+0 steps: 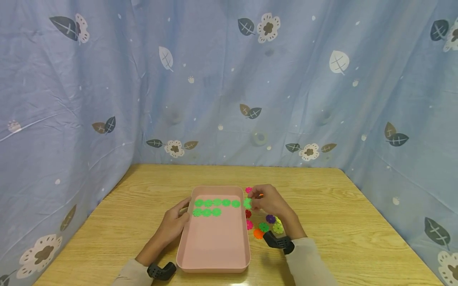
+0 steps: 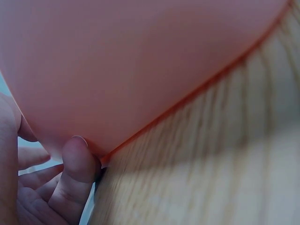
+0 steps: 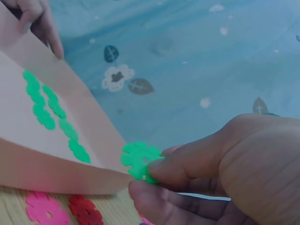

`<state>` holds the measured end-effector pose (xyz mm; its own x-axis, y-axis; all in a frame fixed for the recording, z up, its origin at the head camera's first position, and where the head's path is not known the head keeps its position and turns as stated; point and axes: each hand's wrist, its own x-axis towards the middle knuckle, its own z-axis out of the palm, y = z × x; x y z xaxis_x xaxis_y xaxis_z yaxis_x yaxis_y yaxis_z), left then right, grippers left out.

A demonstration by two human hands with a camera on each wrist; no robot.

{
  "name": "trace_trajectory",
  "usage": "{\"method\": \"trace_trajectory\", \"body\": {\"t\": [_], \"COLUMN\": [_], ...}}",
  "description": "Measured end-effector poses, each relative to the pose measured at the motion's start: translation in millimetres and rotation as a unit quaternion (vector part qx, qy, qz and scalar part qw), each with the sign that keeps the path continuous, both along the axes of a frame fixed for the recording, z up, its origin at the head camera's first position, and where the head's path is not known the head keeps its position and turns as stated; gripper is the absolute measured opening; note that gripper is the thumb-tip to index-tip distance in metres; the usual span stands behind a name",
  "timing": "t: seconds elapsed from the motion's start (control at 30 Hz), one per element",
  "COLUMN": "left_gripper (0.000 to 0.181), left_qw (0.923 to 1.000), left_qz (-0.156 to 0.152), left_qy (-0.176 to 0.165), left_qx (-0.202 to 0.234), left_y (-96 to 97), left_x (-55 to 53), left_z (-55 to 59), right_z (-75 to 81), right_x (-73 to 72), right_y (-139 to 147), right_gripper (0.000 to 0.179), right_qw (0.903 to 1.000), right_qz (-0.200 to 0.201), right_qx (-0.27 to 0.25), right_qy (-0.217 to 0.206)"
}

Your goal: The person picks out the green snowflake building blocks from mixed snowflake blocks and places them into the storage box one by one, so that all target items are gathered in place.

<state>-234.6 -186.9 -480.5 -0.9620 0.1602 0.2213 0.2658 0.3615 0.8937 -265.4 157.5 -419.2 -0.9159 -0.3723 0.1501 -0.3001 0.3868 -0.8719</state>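
Note:
My left hand holds the left side of a pink rectangular tray, thumb and fingers at its wall; the thumb shows up close in the left wrist view. Inside the tray lie several green notched discs shaped like flowers, in two rows near the far end. Between thumb and fingers my right hand pinches another green flower disc, held up at the tray's right rim. That disc has a small hole in its middle.
Loose flower discs lie on the wooden table right of the tray, under and around my right hand: pink, red, purple, orange, green and yellow-green. A blue patterned curtain hangs behind the table.

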Motion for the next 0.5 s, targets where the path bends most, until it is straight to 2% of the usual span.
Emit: {"method": "trace_trajectory", "body": {"t": [0.17,0.5], "left_gripper": [0.056,0.057], "left_qw": [1.0,1.0], "left_qz": [-0.001,0.001], "left_qy": [-0.003,-0.001], "left_qx": [0.005,0.001], "left_y": [-0.2,-0.1], "left_x": [0.2,0.3], "left_z": [-0.6,0.1], "right_z": [-2.6,-1.8], "right_x": [-2.0,0.3], "right_y": [-9.0,-28.2], "right_gripper": [0.011,0.013], "right_qw": [0.9997,0.9983], "right_qz": [-0.007,-0.041], "right_qx": [-0.025,-0.038], "right_qy": [-0.001,0.014]}}
